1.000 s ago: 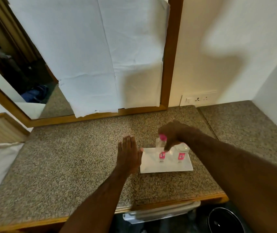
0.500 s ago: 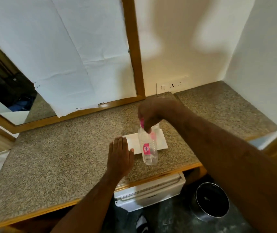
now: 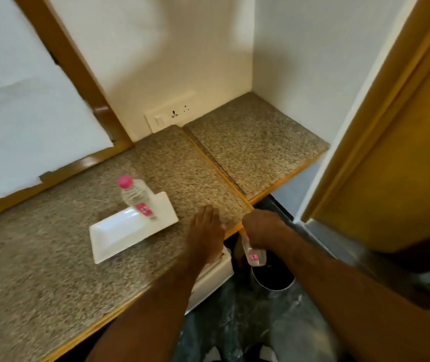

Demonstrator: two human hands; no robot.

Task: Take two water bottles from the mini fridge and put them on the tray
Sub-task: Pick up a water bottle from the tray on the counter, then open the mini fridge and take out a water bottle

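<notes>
We see one clear plastic water bottle (image 3: pixel 136 197) with a pink cap and pink label standing upright on the right part of the white rectangular tray (image 3: pixel 119 235), whose glossy surface has a shallow raised rim. The tray lies on the speckled granite counter (image 3: pixel 38 270), edged in yellow-brown wood. A second bottle (image 3: pixel 253 253), also clear with a pink label, hangs past the counter's front edge, gripped from above by the right hand (image 3: pixel 263 231), whose fingers curl closed around its neck; its cap is hidden by the hand. The left hand (image 3: pixel 206 233) lies flat and open, fingers together, palm down at the counter's edge, holding nothing. Below sit a white mini fridge (image 3: pixel 213 273) and a round metal bin (image 3: pixel 272 276) with a dark inside, on a dark marbled floor (image 3: pixel 247 322).
</notes>
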